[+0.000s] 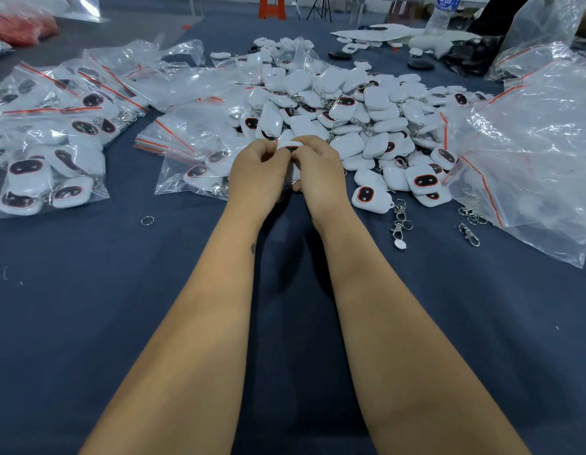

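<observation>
My left hand (257,174) and my right hand (319,169) meet at the middle of the dark blue table (121,307), fingers curled together round one small white keychain case (291,146). Only the case's top edge, with a red trim line, shows between my fingertips. Whether a bag is around it cannot be told. Just beyond my hands lies a large heap of identical white cases (350,110), some showing black oval faces ringed in red, with metal clasps among them.
Clear zip bags filled with cases (52,159) lie at the left, and a stack of empty zip bags (173,133) at the centre-left. Big crumpled plastic bags (531,152) fill the right. Loose metal clasps (400,221) and a key ring (147,220) lie on the cloth. A water bottle (444,11) stands far back.
</observation>
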The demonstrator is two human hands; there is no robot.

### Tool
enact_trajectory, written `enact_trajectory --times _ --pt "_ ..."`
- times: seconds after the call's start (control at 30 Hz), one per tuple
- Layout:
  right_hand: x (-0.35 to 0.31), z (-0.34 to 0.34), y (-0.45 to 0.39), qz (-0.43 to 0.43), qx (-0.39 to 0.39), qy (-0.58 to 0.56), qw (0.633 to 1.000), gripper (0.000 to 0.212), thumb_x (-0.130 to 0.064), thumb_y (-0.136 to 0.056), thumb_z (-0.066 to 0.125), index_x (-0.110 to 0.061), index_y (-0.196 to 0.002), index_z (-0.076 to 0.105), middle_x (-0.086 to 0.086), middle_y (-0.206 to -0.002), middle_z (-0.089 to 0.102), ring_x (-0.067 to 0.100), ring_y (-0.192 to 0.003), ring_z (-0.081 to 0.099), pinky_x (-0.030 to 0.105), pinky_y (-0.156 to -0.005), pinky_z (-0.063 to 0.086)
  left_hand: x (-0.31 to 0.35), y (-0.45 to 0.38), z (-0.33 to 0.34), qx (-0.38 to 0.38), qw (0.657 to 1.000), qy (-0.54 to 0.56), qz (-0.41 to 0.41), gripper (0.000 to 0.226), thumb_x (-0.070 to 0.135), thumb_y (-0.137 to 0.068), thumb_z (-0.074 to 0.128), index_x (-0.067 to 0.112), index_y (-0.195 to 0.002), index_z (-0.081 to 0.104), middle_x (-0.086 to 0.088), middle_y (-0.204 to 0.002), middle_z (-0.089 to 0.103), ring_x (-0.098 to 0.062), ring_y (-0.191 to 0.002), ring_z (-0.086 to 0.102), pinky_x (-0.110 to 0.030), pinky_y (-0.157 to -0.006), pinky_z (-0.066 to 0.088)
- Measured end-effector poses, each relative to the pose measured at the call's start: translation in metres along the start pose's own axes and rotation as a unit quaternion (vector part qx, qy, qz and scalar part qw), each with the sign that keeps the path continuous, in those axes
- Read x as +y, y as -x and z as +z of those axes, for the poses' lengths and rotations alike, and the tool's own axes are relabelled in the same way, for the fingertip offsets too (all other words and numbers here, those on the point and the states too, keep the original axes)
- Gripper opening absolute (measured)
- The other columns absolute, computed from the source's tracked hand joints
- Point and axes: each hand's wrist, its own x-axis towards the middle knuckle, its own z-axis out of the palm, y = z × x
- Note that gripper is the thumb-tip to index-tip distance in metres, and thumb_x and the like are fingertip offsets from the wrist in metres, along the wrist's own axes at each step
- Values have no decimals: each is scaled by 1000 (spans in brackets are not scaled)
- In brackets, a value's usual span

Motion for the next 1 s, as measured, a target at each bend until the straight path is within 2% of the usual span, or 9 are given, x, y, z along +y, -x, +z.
enact_trajectory --times 0.1,0.27,0.47,0.6,0.67,0.7,0.8,0.9,1.0 --pt "-1 0 -1 4 4 1 1000 30 -2 -87 46 -23 -74 63 -4 -74 62 14 -74 54 30 -69 43 -1 -1 0 -3 1000 -16 15 14 23 -90 59 9 -88 63 3 -73 61 -5 -55 50 -17 -49 43" --pt "0 0 -1 5 7 -5 1000 32 -1 -88 45 -24 -72 62 -4 -70 60 15 -70 52 31 -67 42 -1 -1 0 -3 999 -21 29 8 21 -90 61 16 -85 62 5 -74 62 -2 -56 50 -15 -52 43" --pt "1 1 0 8 2 -11 1000 27 -4 -89 48 -22 -78 64 -2 -79 64 15 -78 57 33 -73 47 1 1 1 -1 1000 -7 4 14 24 -90 57 14 -93 67 4 -81 65 -10 -67 55 -25 -61 45" --pt "0 0 0 8 28 -47 998 15 -7 -91 53 -17 -86 63 -4 -78 63 10 -69 56 26 -64 46 2 4 1 21 1000 -4 16 16 18 -90 53 19 -99 66 4 -88 65 -10 -70 58 -25 -62 48" --pt "-1 -2 -2 16 60 -58 996 12 -11 -92 55 -19 -85 59 0 -83 62 16 -68 54 23 -60 45 1 5 -1 48 993 -91 62 23 13 -91 50 22 -107 64 5 -99 64 -6 -81 60 -23 -74 49" --pt "-1 -3 -2 25 75 -73 994 12 -12 -93 55 -20 -84 57 4 -87 63 18 -64 54 20 -55 44 0 5 -2 56 982 -156 89 27 11 -89 50 21 -111 63 3 -106 62 -10 -88 59 -27 -79 49" --pt "-2 -5 -3 40 103 -123 986 8 -12 -96 52 -18 -90 51 17 -99 64 16 -51 59 19 -49 45 -4 5 -3 56 939 -315 127 38 7 -83 53 18 -118 59 -6 -117 57 -25 -101 56 -35 -77 44" --pt "-3 -6 -4 35 106 -166 980 11 -9 -97 48 -19 -94 49 11 -90 63 17 -57 62 21 -55 49 -5 5 -3 59 920 -367 127 38 8 -84 54 16 -122 56 -12 -116 56 -32 -100 55 -32 -71 34" --pt "-2 -6 -5 12 104 -168 980 16 -5 -96 49 -20 -100 53 2 -86 61 16 -70 58 23 -65 49 -5 5 -5 75 929 -343 118 38 5 -84 54 13 -120 56 -13 -114 58 -33 -97 56 -31 -70 33"
